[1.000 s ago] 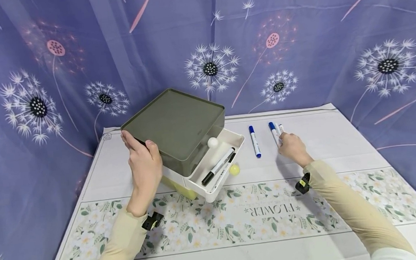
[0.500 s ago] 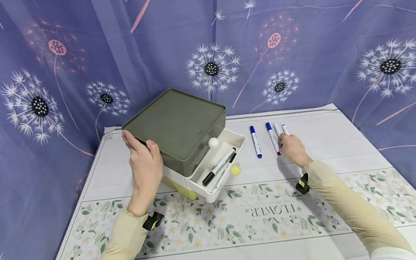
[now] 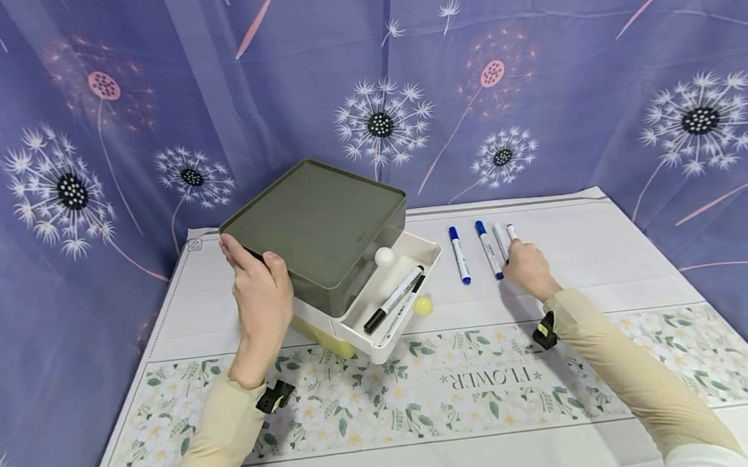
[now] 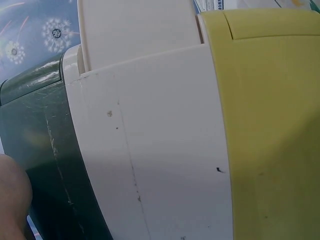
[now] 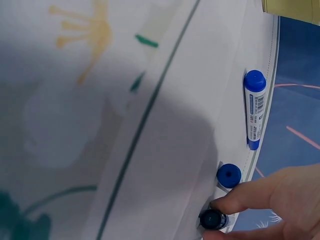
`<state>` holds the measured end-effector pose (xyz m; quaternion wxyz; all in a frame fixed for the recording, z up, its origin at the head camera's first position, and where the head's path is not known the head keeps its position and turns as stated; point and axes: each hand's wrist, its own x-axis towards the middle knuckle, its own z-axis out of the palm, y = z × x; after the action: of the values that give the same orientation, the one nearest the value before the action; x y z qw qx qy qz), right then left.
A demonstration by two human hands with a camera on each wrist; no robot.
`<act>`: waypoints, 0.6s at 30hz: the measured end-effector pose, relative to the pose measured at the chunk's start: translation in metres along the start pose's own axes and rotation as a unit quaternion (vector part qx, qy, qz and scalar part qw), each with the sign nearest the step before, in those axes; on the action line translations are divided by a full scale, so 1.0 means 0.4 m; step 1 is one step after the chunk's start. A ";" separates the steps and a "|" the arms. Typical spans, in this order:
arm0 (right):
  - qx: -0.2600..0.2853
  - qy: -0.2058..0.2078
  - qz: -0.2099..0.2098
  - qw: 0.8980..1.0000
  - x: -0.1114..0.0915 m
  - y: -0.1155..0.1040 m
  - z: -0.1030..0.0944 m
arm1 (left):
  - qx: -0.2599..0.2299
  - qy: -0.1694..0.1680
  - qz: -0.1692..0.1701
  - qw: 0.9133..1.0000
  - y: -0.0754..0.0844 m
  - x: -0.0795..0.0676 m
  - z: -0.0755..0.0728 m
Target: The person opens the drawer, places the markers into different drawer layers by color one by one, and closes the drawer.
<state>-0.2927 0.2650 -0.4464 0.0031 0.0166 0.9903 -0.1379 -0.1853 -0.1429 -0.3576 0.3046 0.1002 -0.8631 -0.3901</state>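
Observation:
A stacked drawer box with a dark green top tier (image 3: 315,223) stands left of the middle, its white drawer (image 3: 423,246) pulled out. Inside that drawer lies a black-capped marker (image 3: 393,301) beside another slim marker. My left hand (image 3: 257,296) rests against the box's near left side, fingers straight along the green tier. On the right, my right hand (image 3: 527,266) pinches a dark-ended marker (image 5: 213,219) between thumb and finger near the cloth. Just left of it lies a blue-capped marker (image 3: 489,251), and farther left a second blue marker (image 3: 459,255).
A white knob (image 3: 384,256) and a yellow-green knob (image 3: 423,305) stick out from the box's drawers. The lowest tier is yellow (image 4: 275,125). A patterned purple curtain (image 3: 532,70) closes off the back. The table cloth (image 3: 583,240) carries a flower-printed band.
Near my right hand, the blue-capped marker has shifted slightly left, apart from the markers by the fingers. My left hand and the box stay put.

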 end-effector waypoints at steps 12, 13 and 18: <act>0.027 -0.011 -0.003 1.000 0.000 0.010 -0.015 | -0.002 0.001 0.004 1.000 0.002 0.000 0.002; 0.029 -0.010 -0.005 1.000 -0.001 0.010 -0.017 | -0.002 0.002 0.004 1.000 0.002 0.000 0.001; 0.033 -0.006 -0.007 0.999 -0.008 0.007 -0.027 | -0.001 -0.001 0.000 1.000 0.003 0.000 -0.001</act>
<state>-0.2894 0.2704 -0.4368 0.0074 0.0092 0.9853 -0.1704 -0.1849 -0.1426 -0.3565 0.3042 0.0997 -0.8627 -0.3915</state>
